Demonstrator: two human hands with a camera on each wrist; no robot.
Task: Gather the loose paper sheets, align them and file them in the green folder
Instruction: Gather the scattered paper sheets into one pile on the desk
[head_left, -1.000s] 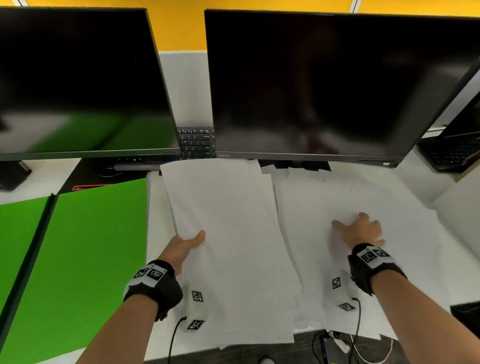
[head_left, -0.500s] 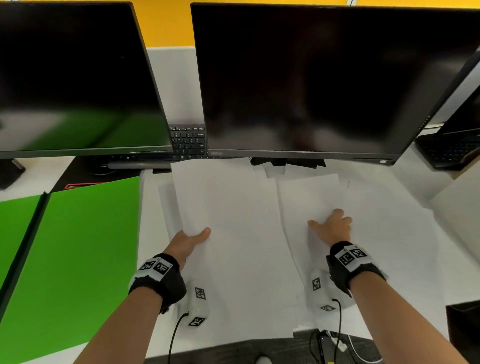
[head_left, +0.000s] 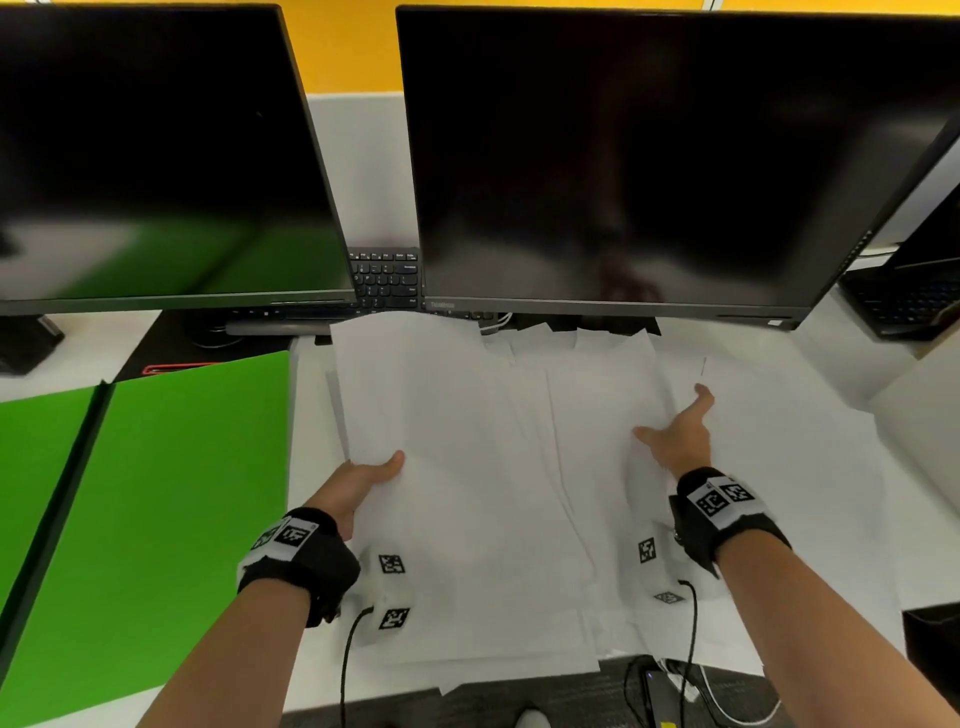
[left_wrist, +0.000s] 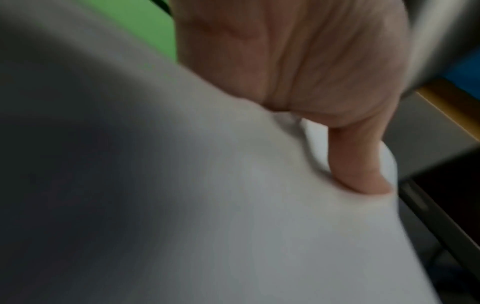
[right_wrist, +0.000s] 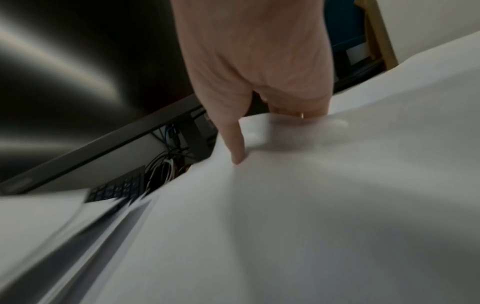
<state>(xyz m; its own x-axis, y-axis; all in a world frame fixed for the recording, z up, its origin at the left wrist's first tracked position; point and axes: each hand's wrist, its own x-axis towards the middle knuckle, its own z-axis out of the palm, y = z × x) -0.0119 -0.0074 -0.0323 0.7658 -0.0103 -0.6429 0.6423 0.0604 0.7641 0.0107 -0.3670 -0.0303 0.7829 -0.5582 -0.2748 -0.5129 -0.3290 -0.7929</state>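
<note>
Sheets: white sheets (head_left: 467, 467) lie fanned and overlapping on the white table (head_left: 831, 545), from below the two monitors down to the near edge; their edges are not lined up.
Left hand: the left hand (head_left: 358, 486) grips the left edge of the left bunch, thumb on top, the other fingers hidden under the paper. In the left wrist view the thumb (left_wrist: 358, 164) presses into a sheet (left_wrist: 233, 205) that bends upward round it.
Right hand: the right hand (head_left: 680, 436) is at the right edge of the middle bunch, thumb spread to the left and lying on the paper, one finger stretched forward. In the right wrist view a finger (right_wrist: 233, 142) points down onto a sheet (right_wrist: 311, 205), and the sheet's lifted edge curls over the other fingers, so the hand holds that edge.
Hands together: well apart, one on each side of the pile.
Folder: the green folder (head_left: 171, 493) lies open and flat on the table left of the sheets, just beside the left hand; no paper lies on it.
Monitors: the left monitor (head_left: 156, 156) and right monitor (head_left: 649, 156) are dark; a keyboard (head_left: 387, 278) shows in the gap between them.
Blur: both wrist views are smeared.
</note>
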